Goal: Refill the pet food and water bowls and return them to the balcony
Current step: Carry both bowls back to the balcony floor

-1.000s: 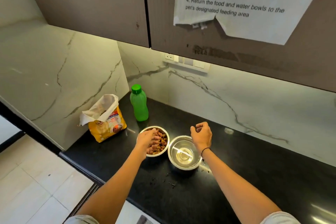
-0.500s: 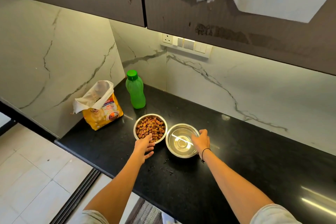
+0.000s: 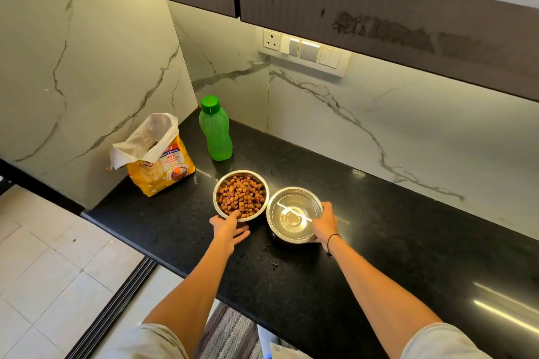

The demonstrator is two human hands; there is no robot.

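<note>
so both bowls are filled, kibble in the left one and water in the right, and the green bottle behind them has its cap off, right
Not quite: the green bottle has its cap on, as the head view shows. The rest holds: the left bowl is full of kibble and the right bowl holds water, with the left hand and right hand at their rims on the counter.

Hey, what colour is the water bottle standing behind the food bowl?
Green, cap and body alike. The bottle shows in the head view, upright behind the food bowl.
</note>
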